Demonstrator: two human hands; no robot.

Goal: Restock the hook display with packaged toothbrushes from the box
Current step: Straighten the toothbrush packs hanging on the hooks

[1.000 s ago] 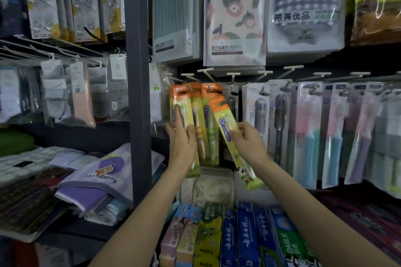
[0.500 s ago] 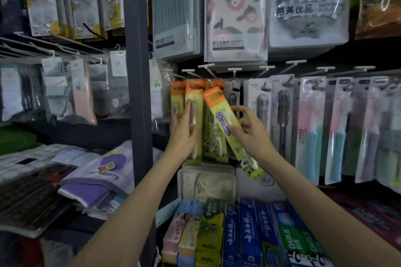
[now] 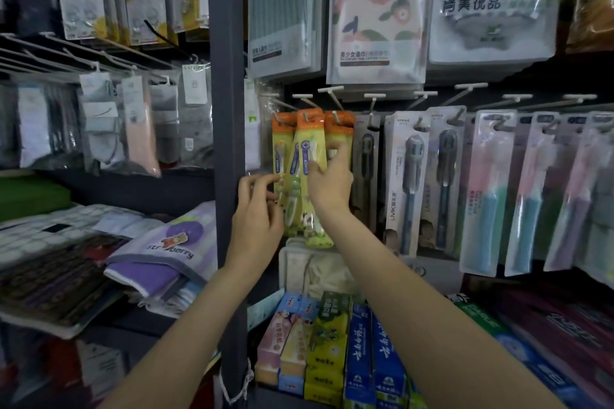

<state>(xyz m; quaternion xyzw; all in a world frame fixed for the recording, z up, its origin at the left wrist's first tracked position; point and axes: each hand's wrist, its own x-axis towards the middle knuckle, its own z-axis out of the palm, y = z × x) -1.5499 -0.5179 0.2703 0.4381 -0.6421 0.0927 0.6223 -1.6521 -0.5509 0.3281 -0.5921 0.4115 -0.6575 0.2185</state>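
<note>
Landmark: dark grey upright shelf post (image 3: 229,143).

Left of post: hanging clear bags on white wire hooks, folded purple "strawberry" cloth (image 3: 166,252) low down. Not task items.

Just right of post: left hand (image 3: 257,209), fingers loosely curled, tips at the lower left edge of the orange-topped yellow toothbrush packs (image 3: 310,156). Whether it pinches a pack or only steadies it, can't tell.

Further right of post: right hand (image 3: 329,183) pinches the front yellow pack at mid-height, thumb on the face, index finger raised behind. That pack's orange header sits up at the white peg hook (image 3: 332,100).

Step, my read: threading or seating the pack on the hook. Header hole vs hook tip isn't resolvable, so can't say if it's on. Next move needs the hole lined up and the pack slid back, then let go and check it hangs straight.

Far right of post: grey and pastel toothbrush packs (image 3: 485,189) already hanging.

Hidden: supply box not in view. Pack bottoms partly covered by both hands. Frame edges blurred.
</note>
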